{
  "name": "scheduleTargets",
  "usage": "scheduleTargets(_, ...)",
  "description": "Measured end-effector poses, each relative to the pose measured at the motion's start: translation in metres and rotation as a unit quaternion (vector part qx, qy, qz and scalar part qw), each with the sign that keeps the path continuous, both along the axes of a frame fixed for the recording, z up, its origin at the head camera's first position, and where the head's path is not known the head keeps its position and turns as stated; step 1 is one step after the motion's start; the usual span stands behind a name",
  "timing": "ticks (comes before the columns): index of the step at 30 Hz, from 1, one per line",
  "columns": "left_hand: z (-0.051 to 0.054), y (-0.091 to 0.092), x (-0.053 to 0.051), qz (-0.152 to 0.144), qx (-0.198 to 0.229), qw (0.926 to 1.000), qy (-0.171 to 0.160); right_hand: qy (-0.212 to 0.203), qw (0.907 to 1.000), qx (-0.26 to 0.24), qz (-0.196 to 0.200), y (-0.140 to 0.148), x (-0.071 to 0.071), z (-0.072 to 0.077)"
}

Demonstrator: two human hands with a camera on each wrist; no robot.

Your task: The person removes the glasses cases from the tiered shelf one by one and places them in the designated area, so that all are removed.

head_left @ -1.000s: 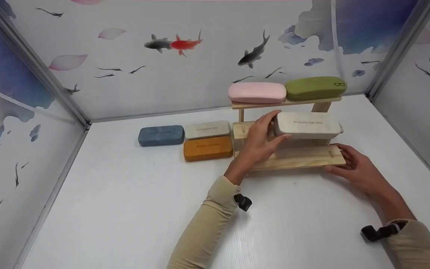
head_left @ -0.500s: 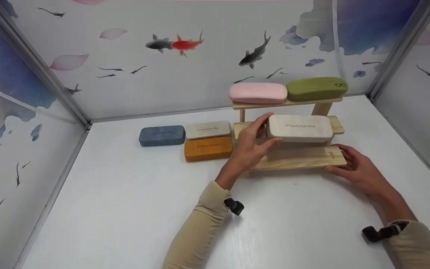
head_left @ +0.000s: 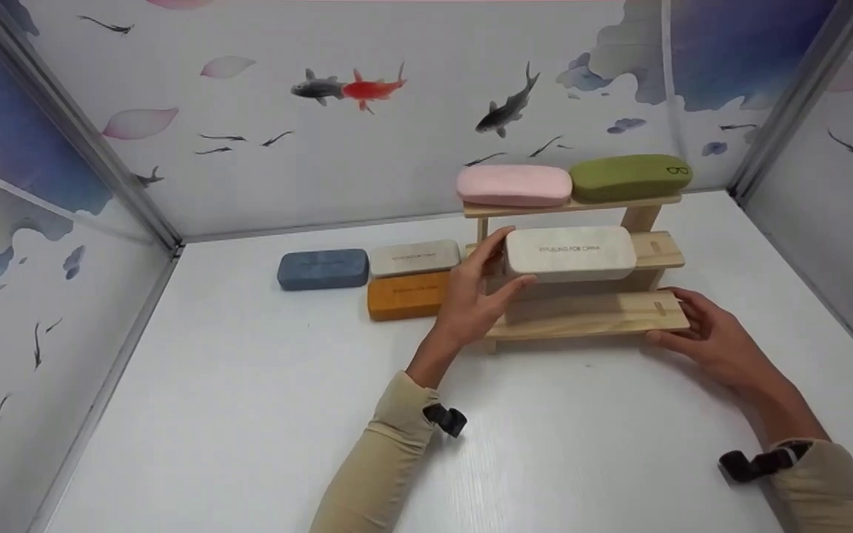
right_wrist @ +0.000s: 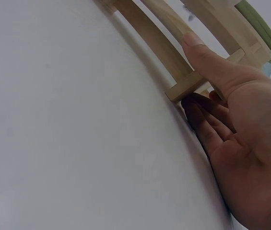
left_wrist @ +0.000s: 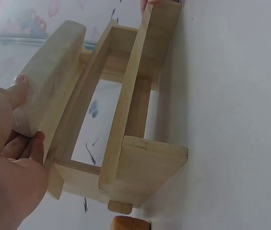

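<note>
My left hand [head_left: 473,302] grips the left end of an off-white glasses case [head_left: 571,255] with printed lettering, thumb on the near side. The case is at the middle tier of a three-step wooden display rack [head_left: 589,317]; whether it touches the board I cannot tell. In the left wrist view, thumb and fingers pinch the case [left_wrist: 53,76] from both sides. My right hand [head_left: 719,342] holds the right end of the lowest board. Its thumb lies along the board in the right wrist view, and the fingers curl behind the rack's end [right_wrist: 185,86].
On the top tier sit a pink glasses case [head_left: 513,185] and a green one [head_left: 630,178]. Left of the rack, a blue case [head_left: 323,269], a second off-white case [head_left: 413,258] and an orange case [head_left: 406,296] lie on the white table [head_left: 249,414]. Printed panels [head_left: 426,148] enclose it.
My left hand has carried the off-white case leftward along the middle tier, uncovering that board's right end. The right hand stays on the lowest board.
</note>
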State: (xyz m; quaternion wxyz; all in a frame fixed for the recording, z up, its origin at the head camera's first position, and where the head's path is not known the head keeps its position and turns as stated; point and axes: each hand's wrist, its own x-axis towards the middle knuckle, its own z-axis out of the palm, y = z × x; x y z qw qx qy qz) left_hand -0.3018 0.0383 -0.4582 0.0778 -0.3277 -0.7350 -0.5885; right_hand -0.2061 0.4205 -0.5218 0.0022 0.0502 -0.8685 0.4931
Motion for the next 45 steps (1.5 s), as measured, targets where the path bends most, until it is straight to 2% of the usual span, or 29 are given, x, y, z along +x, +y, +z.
scheduleTargets(12,-0.006,-0.028,-0.006,0.004,0.035,0.9991,-0.023,0.0,0.9999,0.011,-0.005,0.001,0.0,0.0)
scheduleTargets(19,-0.003,-0.041,-0.005,0.013,0.041,0.9989,-0.02,0.003,1.0,0.006,-0.001,-0.002,-0.001,-0.002)
scheduleTargets(25,-0.003,-0.055,-0.005,0.032,0.039,0.9987,-0.011,0.011,0.9999,-0.001,0.002,-0.002,-0.002,-0.002)
scheduleTargets(34,-0.004,-0.075,-0.007,0.056,0.031,0.9976,-0.026,0.011,0.9999,-0.008,0.004,-0.001,-0.001,-0.002)
scheduleTargets(45,-0.005,-0.097,-0.008,0.073,0.045,0.9961,-0.021,0.009,0.9999,0.007,-0.004,-0.001,0.0,-0.002)
